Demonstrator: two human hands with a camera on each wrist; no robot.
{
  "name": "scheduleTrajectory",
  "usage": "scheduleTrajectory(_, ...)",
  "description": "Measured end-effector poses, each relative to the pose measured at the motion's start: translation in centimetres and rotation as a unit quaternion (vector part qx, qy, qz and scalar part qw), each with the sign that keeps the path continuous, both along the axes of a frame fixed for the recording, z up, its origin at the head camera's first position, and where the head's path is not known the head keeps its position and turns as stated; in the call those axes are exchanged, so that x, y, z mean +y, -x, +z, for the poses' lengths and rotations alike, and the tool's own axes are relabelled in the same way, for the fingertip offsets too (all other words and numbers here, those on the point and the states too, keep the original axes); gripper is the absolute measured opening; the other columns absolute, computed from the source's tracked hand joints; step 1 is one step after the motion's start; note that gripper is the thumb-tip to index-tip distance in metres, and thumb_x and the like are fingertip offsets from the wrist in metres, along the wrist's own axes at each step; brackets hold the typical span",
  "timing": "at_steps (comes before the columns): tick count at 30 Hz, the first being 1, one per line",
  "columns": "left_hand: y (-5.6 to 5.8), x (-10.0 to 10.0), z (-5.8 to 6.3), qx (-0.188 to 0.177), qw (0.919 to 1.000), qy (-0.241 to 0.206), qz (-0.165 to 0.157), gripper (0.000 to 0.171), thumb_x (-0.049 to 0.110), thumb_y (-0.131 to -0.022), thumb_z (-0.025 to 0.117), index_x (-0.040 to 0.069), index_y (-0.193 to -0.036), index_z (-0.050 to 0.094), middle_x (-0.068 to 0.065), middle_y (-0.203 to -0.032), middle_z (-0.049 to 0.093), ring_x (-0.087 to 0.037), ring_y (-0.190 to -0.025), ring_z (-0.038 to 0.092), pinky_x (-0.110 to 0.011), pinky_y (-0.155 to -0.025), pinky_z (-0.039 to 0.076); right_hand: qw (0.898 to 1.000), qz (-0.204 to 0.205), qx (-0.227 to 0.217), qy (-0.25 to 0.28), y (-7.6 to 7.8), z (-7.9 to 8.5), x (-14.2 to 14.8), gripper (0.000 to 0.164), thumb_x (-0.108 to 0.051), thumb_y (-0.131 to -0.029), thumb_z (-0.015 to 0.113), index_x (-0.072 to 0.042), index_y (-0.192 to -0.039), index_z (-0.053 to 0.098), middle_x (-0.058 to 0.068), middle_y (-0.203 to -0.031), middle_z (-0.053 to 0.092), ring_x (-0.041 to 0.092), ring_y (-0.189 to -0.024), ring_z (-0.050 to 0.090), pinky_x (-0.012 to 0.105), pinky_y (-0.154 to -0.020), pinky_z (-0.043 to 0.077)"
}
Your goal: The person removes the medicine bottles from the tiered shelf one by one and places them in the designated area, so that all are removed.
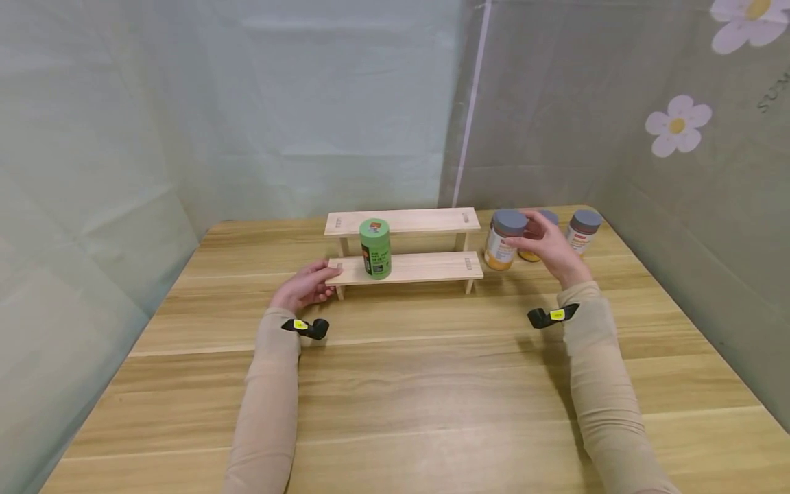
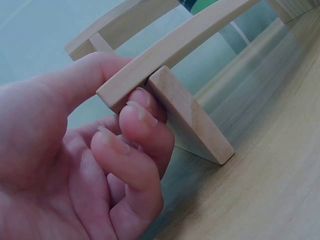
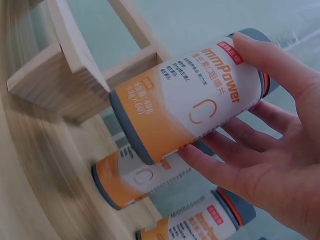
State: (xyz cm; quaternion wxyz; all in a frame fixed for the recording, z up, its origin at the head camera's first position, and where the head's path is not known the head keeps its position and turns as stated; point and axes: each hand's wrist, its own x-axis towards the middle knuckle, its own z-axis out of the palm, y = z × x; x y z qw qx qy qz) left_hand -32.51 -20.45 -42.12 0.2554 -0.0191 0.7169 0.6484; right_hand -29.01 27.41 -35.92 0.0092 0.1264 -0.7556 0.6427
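A two-step wooden shelf [image 1: 426,267] stands on the table. My left hand [image 1: 305,285] pinches the left end of its lower board [image 2: 165,52], thumb on top and fingers curled underneath beside the leg [image 2: 192,115]. On that lower board, left of centre, a green lidded jar [image 1: 378,252] stands upright. To the shelf's right, my right hand [image 1: 552,250] grips a vitamin C bottle [image 3: 185,95] with a grey cap and a white-and-orange label. In the right wrist view the bottle is tilted and seems raised off the table.
Two similar bottles stand on the table at the back right: one [image 1: 546,218] partly behind my right hand, the other [image 1: 582,233] farther right. The upper board [image 1: 401,221] holds nothing. Fabric sheets [image 1: 308,103] hang behind the wooden table [image 1: 401,384].
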Motion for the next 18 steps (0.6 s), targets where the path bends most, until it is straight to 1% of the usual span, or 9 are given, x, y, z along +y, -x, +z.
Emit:
scheduleTrajectory(4,0.0,0.1,0.0,0.002,1.0000,0.003,0.000,0.023,0.032,-0.097,0.058,0.020,-0.109,0.042,0.009,-0.076,0.058,-0.003,-0.062,0.054,-0.015,-0.056,0.044,1.000,0.003,-0.003,-0.010,0.1,-0.5,0.6,0.039,-0.002,-0.089,0.066,-0.023,-0.120,0.053,-0.015,-0.106,0.062,0.002,-0.099,0.058,0.017,-0.079,0.049)
scheduleTrajectory(11,0.0,0.1,0.0,0.001,1.0000,0.008,0.000,0.023,0.032,-0.098,0.058,0.020,-0.108,0.041,0.008,-0.076,0.057,-0.003,-0.062,0.054,-0.015,-0.056,0.044,0.999,-0.023,-0.014,-0.021,0.2,-1.0,1.1,0.041,-0.003,-0.088,0.068,-0.022,-0.120,0.050,-0.018,-0.105,0.062,0.001,-0.100,0.058,0.019,-0.079,0.049)
scheduleTrajectory(18,-0.1,0.0,0.1,0.006,0.9998,0.017,-0.007,0.026,0.035,-0.097,0.057,0.020,-0.113,0.042,0.010,-0.076,0.057,-0.003,-0.062,0.053,-0.015,-0.055,0.043,0.996,-0.048,-0.046,-0.057,0.4,-1.5,1.5,0.047,-0.012,-0.087,0.072,-0.021,-0.125,0.046,-0.017,-0.107,0.058,0.002,-0.102,0.055,0.029,-0.085,0.049)
